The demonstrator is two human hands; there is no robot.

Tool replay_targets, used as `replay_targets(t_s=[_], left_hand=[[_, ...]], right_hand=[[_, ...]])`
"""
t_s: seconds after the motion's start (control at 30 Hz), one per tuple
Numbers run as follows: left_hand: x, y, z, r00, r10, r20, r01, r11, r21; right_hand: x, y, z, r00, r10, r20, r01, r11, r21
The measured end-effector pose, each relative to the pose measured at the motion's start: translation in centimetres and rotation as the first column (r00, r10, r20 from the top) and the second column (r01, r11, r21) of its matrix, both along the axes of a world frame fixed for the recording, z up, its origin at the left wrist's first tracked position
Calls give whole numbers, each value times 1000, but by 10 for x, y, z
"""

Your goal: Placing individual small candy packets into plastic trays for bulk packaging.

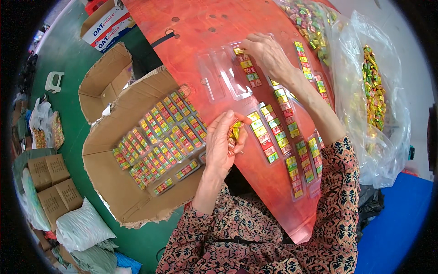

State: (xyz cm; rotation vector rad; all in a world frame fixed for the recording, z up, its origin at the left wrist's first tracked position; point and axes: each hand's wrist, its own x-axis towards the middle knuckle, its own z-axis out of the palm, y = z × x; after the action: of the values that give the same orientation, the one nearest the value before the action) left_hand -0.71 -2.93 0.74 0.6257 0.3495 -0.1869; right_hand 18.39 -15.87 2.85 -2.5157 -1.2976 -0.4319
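Note:
My left hand (220, 142) is raised over the table's near edge, its fingers curled round a small bunch of wrapped candies (235, 131) in gold and red foil. Farther out, my right hand (268, 55) bends down over a clear plastic tray (213, 86). Its fingertips are close together at the upper end of a row of small candies (249, 72) in that tray; whatever they pinch is hidden. Left of that row, two of the tray's compartments hold nothing. More trays with rows of red, yellow and green candies (263, 137) lie beneath and beside my right forearm.
A large open carton (102, 169) at the left holds many filled trays (159, 132). Clear bags of loose candies (374, 91) lie at the right of the red table (182, 41). Brown boxes (48, 173) and a white sack (84, 228) rest on the green floor.

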Motion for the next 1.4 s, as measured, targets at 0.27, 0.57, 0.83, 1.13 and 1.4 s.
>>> replay_targets(t_s=[0.27, 0.57, 0.83, 1.13, 1.4], left_hand=[[0, -1, 0, 1000, 11, -22, -11, 1000, -4], [-1, 1, 0, 1000, 9, -13, -9, 1000, -8], [-1, 1, -1, 1000, 4, -15, -4, 1000, -24], [-1, 1, -2, 1000, -3, 6, 3, 1000, -26], [-1, 0, 1, 1000, -6, -10, 6, 1000, 3]], right_hand=[[1, 12, -4, 996, 47, 79, -40, 996, -83], [1, 12, -9, 988, 148, -48, -146, 988, 53], [6, 9, -17, 1000, 10, 25, -13, 989, 151], [12, 11, -23, 997, -56, -56, 64, 987, 144], [-1, -1, -20, 996, -69, 61, 61, 991, 117]])
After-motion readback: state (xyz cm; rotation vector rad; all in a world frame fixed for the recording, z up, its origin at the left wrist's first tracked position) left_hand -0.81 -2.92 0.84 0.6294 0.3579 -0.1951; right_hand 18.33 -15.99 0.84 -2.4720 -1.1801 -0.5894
